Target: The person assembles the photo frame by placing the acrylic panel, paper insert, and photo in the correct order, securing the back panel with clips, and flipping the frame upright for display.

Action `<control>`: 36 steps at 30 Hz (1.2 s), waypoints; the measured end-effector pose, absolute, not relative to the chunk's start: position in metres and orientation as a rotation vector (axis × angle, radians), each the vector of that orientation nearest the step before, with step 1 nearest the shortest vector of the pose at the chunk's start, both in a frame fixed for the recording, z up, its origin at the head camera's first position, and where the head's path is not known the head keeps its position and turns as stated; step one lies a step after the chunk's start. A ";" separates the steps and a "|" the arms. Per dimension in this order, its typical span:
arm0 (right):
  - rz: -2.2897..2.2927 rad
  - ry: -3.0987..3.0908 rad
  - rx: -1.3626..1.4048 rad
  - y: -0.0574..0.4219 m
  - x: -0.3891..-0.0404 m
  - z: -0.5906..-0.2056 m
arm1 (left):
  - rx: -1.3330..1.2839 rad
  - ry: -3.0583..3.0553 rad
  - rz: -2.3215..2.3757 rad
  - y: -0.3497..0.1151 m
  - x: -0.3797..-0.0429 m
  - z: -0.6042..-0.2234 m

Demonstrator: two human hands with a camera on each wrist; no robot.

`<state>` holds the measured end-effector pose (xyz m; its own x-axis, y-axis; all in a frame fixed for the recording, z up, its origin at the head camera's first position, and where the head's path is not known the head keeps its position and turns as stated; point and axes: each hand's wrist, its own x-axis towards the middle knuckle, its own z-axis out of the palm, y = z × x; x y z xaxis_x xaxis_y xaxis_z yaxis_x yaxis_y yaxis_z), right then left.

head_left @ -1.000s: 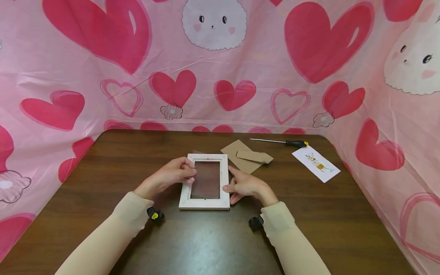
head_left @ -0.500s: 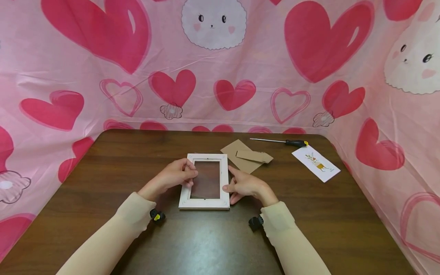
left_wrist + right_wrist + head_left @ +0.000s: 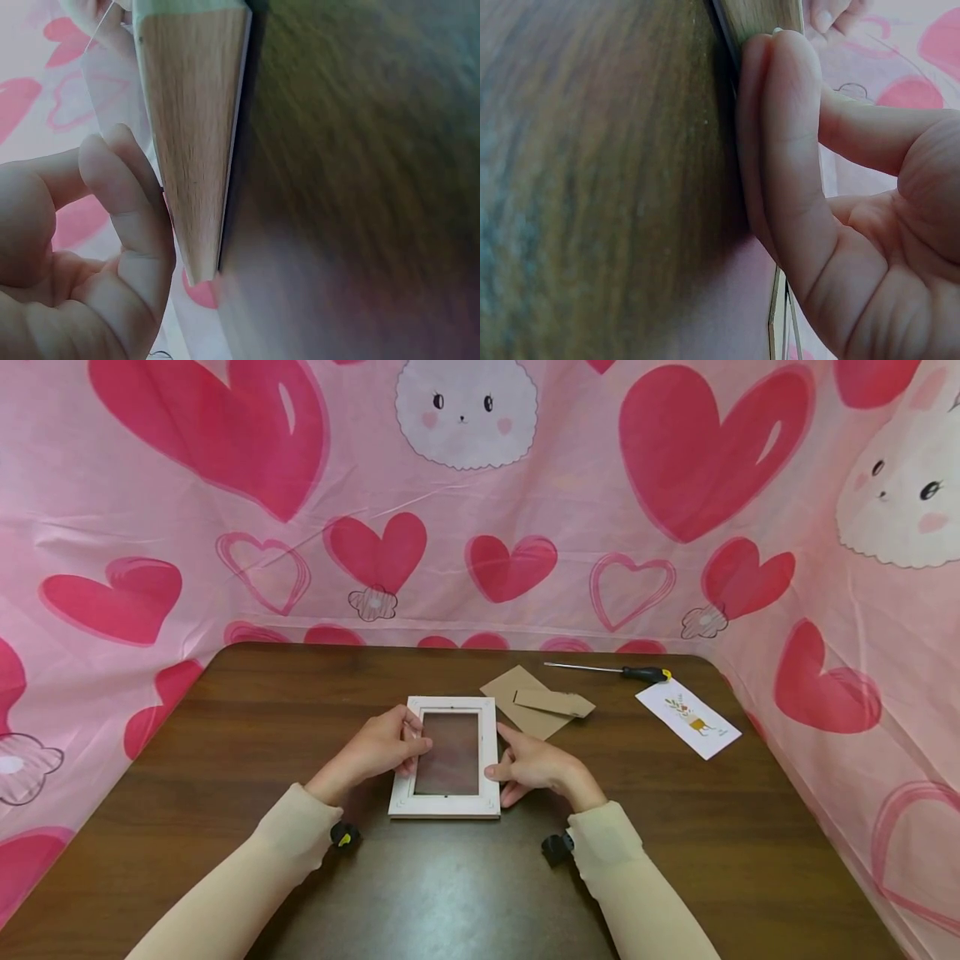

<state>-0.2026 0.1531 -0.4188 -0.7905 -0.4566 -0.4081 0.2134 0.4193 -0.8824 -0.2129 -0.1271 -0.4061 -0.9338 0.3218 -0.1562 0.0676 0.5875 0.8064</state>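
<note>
A white picture frame [image 3: 444, 807] lies flat at the middle of the table, its light wooden side edge [image 3: 191, 112] showing in the left wrist view. My left hand [image 3: 377, 746] is over the frame's left side, thumb and fingertips pinching a clear sheet [image 3: 112, 90] by its edge. In the head view the sheet overlaps the frame's opening. At the right side, my right hand [image 3: 538, 767] grips the frame, with the thumb on top and fingers [image 3: 791, 142] along its outer edge.
Behind the frame to the right lies a brown backing board [image 3: 522, 685] with a stand leg. Farther right are a screwdriver [image 3: 645, 674] with a black and yellow handle and a white card [image 3: 690, 718] with a printed drawing. Heart-patterned cloth [image 3: 510, 568] surrounds the table.
The clear sheet's far edge, which stuck out past the frame's top left a second ago, has come down into the opening. My left hand shifted slightly right; the right hand stayed put.
</note>
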 end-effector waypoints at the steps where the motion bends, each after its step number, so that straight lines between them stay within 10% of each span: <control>1: -1.407 2.058 -0.204 0.153 -0.202 -0.419 | 0.315 2.540 1.261 -0.127 -0.213 -0.406; 36: -1.413 2.057 -0.207 0.152 -0.201 -0.417 | 0.292 2.731 0.915 -0.113 -0.211 -0.399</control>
<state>-0.2011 0.1520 -0.4171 -0.7913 -0.4584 -0.4048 0.2133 0.4134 -0.8852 -0.2109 -0.1132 -0.3985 -0.9496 0.2648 -0.1675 0.1104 0.7830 0.6122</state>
